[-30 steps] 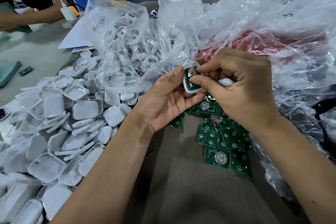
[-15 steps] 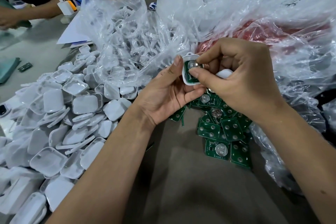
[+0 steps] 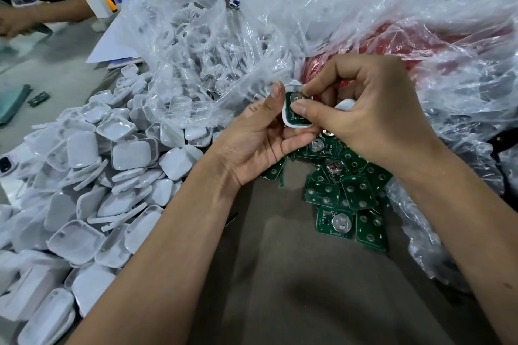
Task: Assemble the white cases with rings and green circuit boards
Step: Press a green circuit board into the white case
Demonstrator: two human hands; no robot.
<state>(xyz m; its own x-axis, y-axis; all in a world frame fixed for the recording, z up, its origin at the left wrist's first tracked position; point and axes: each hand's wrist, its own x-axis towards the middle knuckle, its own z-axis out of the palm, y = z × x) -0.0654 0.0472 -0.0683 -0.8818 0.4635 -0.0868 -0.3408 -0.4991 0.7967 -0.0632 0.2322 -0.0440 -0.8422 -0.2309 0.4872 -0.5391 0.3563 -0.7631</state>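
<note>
My left hand (image 3: 260,145) grips the white case (image 3: 294,120) while my right hand (image 3: 375,120) has shifted its thumb lower on the green board (image 3: 297,117), pinching it down inside the case, so it seems nearly seated, above the loose boards (image 3: 347,193).

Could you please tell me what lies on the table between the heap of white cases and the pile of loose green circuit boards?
In the head view, only the left hand and forearm cross above bare brown table between the white cases and green circuit boards.
</note>
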